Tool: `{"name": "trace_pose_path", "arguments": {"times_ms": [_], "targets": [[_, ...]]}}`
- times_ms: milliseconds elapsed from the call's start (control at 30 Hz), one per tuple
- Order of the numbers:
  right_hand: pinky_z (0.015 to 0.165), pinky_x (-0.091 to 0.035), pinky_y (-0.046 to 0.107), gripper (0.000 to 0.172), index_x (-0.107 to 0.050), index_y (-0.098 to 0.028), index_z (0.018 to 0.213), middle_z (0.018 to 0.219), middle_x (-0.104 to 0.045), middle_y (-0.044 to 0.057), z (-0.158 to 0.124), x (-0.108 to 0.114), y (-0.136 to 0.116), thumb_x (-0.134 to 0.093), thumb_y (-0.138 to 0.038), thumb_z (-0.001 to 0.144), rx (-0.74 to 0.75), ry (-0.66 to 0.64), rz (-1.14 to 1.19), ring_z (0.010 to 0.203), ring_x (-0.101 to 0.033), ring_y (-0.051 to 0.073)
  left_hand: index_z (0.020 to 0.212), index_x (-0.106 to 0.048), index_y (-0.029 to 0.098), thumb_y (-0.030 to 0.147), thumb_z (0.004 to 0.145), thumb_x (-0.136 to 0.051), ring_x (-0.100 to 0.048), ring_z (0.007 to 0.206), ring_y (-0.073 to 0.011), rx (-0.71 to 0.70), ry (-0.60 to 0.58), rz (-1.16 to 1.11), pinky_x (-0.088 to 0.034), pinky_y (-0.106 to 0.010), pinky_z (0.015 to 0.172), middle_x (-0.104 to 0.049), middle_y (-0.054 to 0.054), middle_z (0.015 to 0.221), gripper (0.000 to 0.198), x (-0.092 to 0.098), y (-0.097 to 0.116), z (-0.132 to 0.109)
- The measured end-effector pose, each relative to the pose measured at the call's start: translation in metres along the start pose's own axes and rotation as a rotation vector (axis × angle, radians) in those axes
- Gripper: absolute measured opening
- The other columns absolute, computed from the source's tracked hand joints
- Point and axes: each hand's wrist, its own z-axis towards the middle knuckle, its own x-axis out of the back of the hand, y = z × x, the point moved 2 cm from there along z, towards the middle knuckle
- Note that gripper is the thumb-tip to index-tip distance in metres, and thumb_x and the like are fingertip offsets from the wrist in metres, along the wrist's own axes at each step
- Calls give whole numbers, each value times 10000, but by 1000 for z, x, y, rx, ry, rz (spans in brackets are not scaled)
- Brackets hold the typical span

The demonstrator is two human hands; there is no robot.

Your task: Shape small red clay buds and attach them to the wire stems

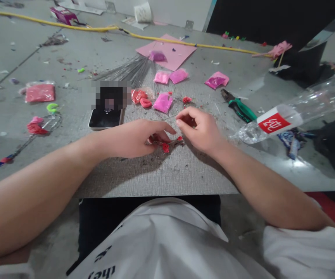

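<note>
My left hand [140, 137] is curled low over the table, its fingers closed around a dark wire twig with small red clay blossoms [165, 147]. Part of the twig is hidden under the fingers. Close by, my right hand [201, 130] pinches thumb and forefinger together on what looks like a thin wire [170, 117]. Just beyond it lies a red clay flower [186, 100]. Red clay pieces in a clear bag [140, 97] and a pink clay packet [163, 102] sit past both hands.
A phone [107, 112] lies beyond my left wrist. Green-handled pliers [239, 106] and a plastic bottle [275, 118] lie on the right. A bundle of thin wires [132, 69] reaches toward a pink sheet [182, 52]. A yellow cable [156, 38] crosses the back.
</note>
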Motion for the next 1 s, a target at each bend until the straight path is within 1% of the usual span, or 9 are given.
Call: {"name": "trace_pose_path", "arguments": {"times_ms": [133, 367, 533, 600, 633, 733, 800, 900, 1000], "targets": [[716, -468, 324, 94, -692, -198, 863, 826, -708, 27, 2, -3, 2, -629, -245, 913, -7, -118, -104, 762, -624, 173, 1261, -713, 281, 55, 787, -619, -739, 990, -197, -30, 45, 54, -522, -258, 841, -784, -21, 1156, 533, 1, 0, 1], [707, -424, 314, 136, -676, -186, 844, 811, -648, 27, 2, -4, 0, -673, -299, 920, 62, -292, -257, 747, -579, 165, 1096, -747, 211, 108, 782, -653, -711, 895, -182, -31, 249, 130, -521, -271, 805, -762, -49, 1078, 343, 4, 0, 5], [771, -429, 319, 169, -698, -180, 866, 874, -700, 45, 6, -2, 4, -642, -286, 985, 146, -421, -273, 813, -605, 171, 990, -771, 194, 271, 847, -711, -667, 812, -181, 57, 479, 168, -486, -289, 762, -759, -57, 922, 174, 19, -20, 7], [763, -431, 313, 169, -709, -178, 866, 864, -704, 43, 9, -1, 7, -662, -294, 980, 146, -430, -254, 805, -610, 169, 1025, -770, 203, 311, 873, -704, -643, 786, -175, 73, 573, 306, -474, -296, 764, -751, -58, 920, 198, 28, -30, 6], [754, -433, 309, 163, -715, -178, 868, 853, -705, 40, 10, -1, 8, -680, -300, 971, 138, -425, -247, 795, -611, 167, 1087, -763, 208, 324, 899, -678, -645, 822, -180, 64, 590, 414, -482, -306, 800, -752, -65, 987, 237, 32, -34, 7], [743, -444, 302, 122, -733, -175, 883, 838, -714, 35, 13, -2, 14, -728, -283, 938, 133, -389, -246, 773, -620, 162, 1330, -687, 174, 298, 931, -639, -636, 1089, -250, 51, 577, 532, -461, -388, 1005, -707, -130, 1257, 420, 40, -44, 9], [744, -453, 300, 89, -738, -169, 890, 835, -716, 34, 14, -3, 17, -741, -251, 926, 154, -357, -245, 767, -627, 160, 1379, -658, 151, 289, 950, -610, -599, 1215, -286, 43, 539, 580, -412, -437, 1099, -670, -154, 1320, 453, 42, -47, 11], [741, -461, 298, 65, -738, -159, 892, 849, -709, 39, 18, -3, 20, -757, -216, 916, 199, -305, -239, 766, -629, 159, 1222, -731, 147, 299, 955, -597, -605, 1194, -277, 48, 480, 639, -411, -426, 1096, -693, -130, 1232, 335, 45, -47, 13], [764, -473, 309, 63, -737, -158, 899, 872, -709, 46, 22, 0, 23, -776, -206, 908, 258, -238, -231, 796, -638, 171, 1042, -743, 144, 283, 922, -618, -633, 1005, -218, 91, 500, 644, -466, -344, 938, -715, -92, 1067, 222, 48, -45, 13]]}}
